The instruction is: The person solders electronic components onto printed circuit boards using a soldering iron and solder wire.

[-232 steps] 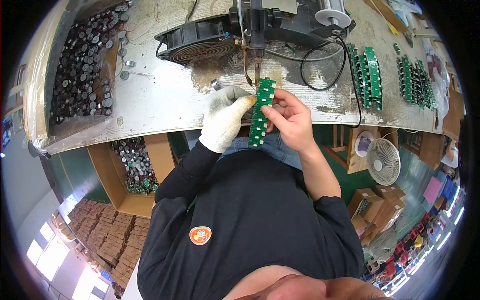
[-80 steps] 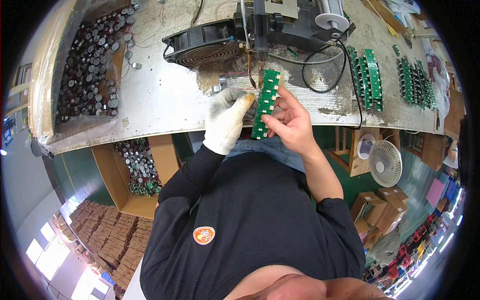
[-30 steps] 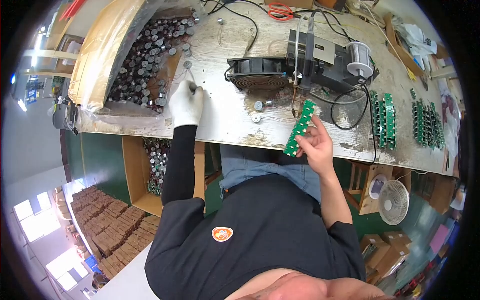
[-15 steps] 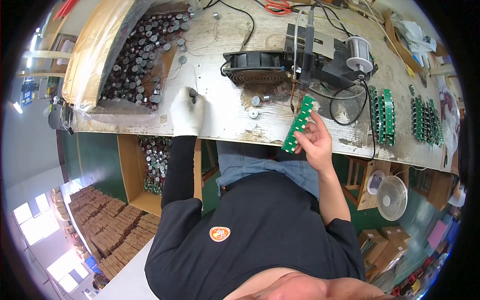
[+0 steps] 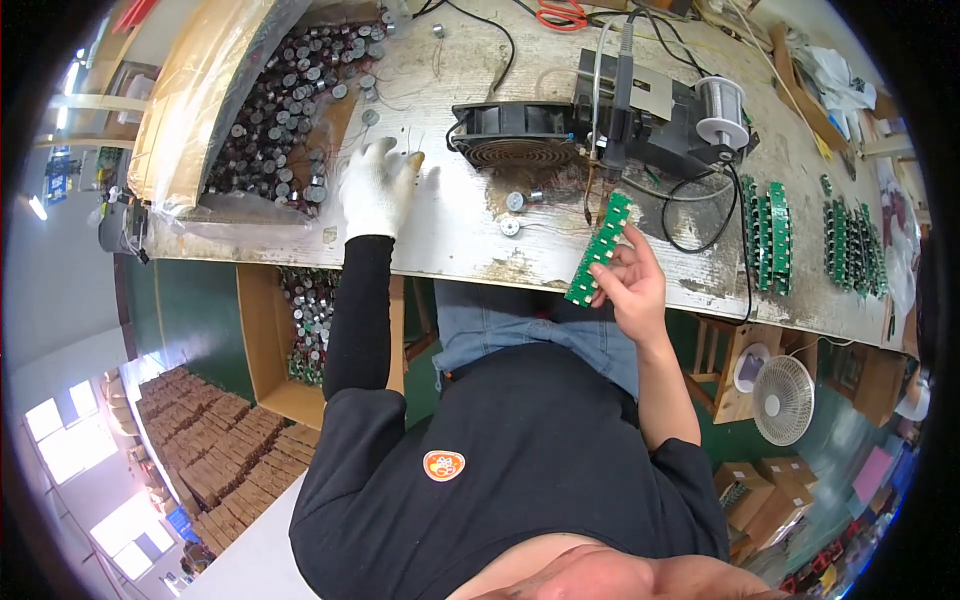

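Green circuit strip (image 5: 598, 252) in right fingers (image 5: 643, 254) (gloved left fingers (image 5: 414, 164) spread apart)

A white caged fan (image 5: 783, 400) stands at right with brown cardboard boxes (image 5: 788, 492) near it; bright windows (image 5: 50, 437) show at far left.

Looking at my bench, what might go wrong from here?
The bare right hand holds the green circuit board strip with its top end apparently close to the soldering iron, so a slip might cause a burn if the iron is hot. A small white-faced motor lies loose between the black fan and the front table edge and might get knocked.
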`<state>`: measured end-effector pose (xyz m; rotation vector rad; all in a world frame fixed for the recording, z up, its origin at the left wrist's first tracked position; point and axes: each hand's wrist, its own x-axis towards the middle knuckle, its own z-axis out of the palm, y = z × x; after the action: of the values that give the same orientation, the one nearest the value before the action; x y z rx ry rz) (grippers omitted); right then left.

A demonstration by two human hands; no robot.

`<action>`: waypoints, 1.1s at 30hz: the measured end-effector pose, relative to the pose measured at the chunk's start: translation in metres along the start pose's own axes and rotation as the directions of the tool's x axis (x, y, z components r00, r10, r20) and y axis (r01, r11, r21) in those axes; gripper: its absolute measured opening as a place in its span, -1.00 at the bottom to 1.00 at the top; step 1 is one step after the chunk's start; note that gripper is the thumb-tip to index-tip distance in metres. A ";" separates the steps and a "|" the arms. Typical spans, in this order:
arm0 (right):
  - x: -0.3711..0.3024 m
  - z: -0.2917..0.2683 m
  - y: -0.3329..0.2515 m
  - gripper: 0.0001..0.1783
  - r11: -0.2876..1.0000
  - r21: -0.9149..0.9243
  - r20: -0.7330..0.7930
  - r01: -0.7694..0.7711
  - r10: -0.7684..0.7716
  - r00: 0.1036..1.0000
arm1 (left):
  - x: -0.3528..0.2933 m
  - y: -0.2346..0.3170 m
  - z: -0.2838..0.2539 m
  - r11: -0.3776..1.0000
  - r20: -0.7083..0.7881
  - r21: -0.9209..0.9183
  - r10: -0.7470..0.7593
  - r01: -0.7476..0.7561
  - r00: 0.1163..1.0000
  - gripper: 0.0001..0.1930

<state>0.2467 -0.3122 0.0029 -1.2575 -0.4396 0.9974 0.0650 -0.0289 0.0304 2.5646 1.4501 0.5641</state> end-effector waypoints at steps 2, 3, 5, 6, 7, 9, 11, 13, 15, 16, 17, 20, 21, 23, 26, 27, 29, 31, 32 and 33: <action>0.000 0.000 0.000 -0.28 1.000 0.006 0.003 0.004 -0.004 1.000 | 0.005 -0.001 0.009 0.997 0.000 -0.072 0.021 -0.021 1.000 -0.61; 0.001 0.001 0.000 -0.28 1.000 0.012 0.008 0.005 -0.005 1.000 | 0.006 -0.001 0.013 0.989 0.066 -0.142 -0.025 0.034 0.997 -0.66; 0.000 0.000 0.000 -0.28 1.000 0.002 0.004 0.001 -0.001 1.000 | 0.007 0.006 0.015 0.974 0.141 -0.209 -0.061 0.089 0.988 -0.70; 0.000 0.000 0.000 -0.28 1.000 -0.007 0.005 -0.004 0.004 1.000 | 0.007 0.009 0.015 0.963 0.120 -0.255 -0.057 0.086 0.991 -0.73; 0.000 -0.001 0.001 -0.28 1.000 -0.007 0.003 -0.004 0.004 1.000 | 0.004 0.013 0.014 0.951 0.098 -0.299 -0.056 0.083 0.994 -0.76; -0.001 -0.002 0.001 -0.27 1.000 -0.004 0.012 0.007 -0.007 1.000 | -0.003 0.015 0.016 0.939 0.042 -0.342 -0.022 0.035 0.999 -0.78; -0.001 -0.002 0.000 -0.26 1.000 0.002 0.011 -0.006 0.006 1.000 | -0.013 0.022 0.013 0.864 0.080 -0.493 -0.072 0.102 0.994 -0.81; 0.000 -0.002 -0.001 -0.25 1.000 0.009 -0.002 -0.017 0.017 1.000 | -0.029 0.038 0.007 0.661 0.238 -0.697 -0.153 0.278 0.959 -0.82; -0.001 -0.002 -0.003 -0.22 1.000 -0.009 0.011 -0.017 0.017 1.000 | -0.049 0.047 0.003 0.516 0.335 -0.779 -0.138 0.356 0.932 -0.79; -0.001 -0.002 -0.003 -0.18 1.000 -0.012 0.034 -0.012 0.013 0.999 | -0.060 0.053 0.001 0.427 0.350 -0.820 -0.152 0.381 0.924 -0.77; -0.001 0.000 -0.004 -0.17 1.000 -0.008 0.037 -0.014 0.014 0.999 | -0.067 0.058 -0.001 0.432 0.358 -0.819 -0.132 0.378 0.925 -0.76; -0.002 0.001 -0.007 -0.16 0.999 -0.022 0.028 -0.031 0.031 0.999 | -0.081 0.072 -0.005 0.426 0.424 -0.808 -0.056 0.406 0.904 -0.76; -0.002 0.001 -0.006 -0.16 0.999 -0.029 0.032 -0.022 0.023 0.999 | -0.084 0.076 -0.005 0.418 0.454 -0.808 -0.005 0.414 0.891 -0.76; -0.002 0.003 -0.007 -0.18 1.000 -0.006 0.037 -0.024 0.024 0.999 | -0.092 0.084 -0.002 0.413 0.503 -0.796 0.045 0.443 0.863 -0.75; -0.001 0.002 -0.007 -0.18 0.999 -0.011 0.053 -0.031 0.031 0.998 | -0.098 0.095 0.003 0.437 0.590 -0.754 0.122 0.491 0.798 -0.74; -0.001 0.003 -0.009 -0.18 0.999 -0.010 0.051 -0.036 0.037 0.998 | -0.100 0.097 0.005 0.411 0.627 -0.742 0.142 0.530 0.766 -0.74; -0.001 0.002 -0.011 -0.18 0.999 -0.008 0.044 -0.034 0.035 0.998 | -0.102 0.103 0.008 0.382 0.656 -0.734 0.183 0.562 0.733 -0.72; -0.002 0.000 -0.010 -0.18 0.999 -0.004 0.042 -0.032 0.032 0.999 | -0.100 0.111 0.005 0.378 0.671 -0.725 0.199 0.576 0.714 -0.73; -0.002 -0.001 -0.008 -0.18 1.000 0.009 0.048 -0.027 0.027 0.998 | -0.099 0.115 0.006 0.376 0.683 -0.717 0.211 0.587 0.699 -0.74; -0.002 -0.002 -0.007 -0.18 0.999 0.023 0.055 -0.023 0.022 0.998 | -0.100 0.116 0.010 0.376 0.685 -0.715 0.211 0.589 0.697 -0.74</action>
<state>0.2497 -0.3144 0.0097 -1.2189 -0.4561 1.0551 0.1149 -0.1747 0.0311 1.3343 0.7491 0.1747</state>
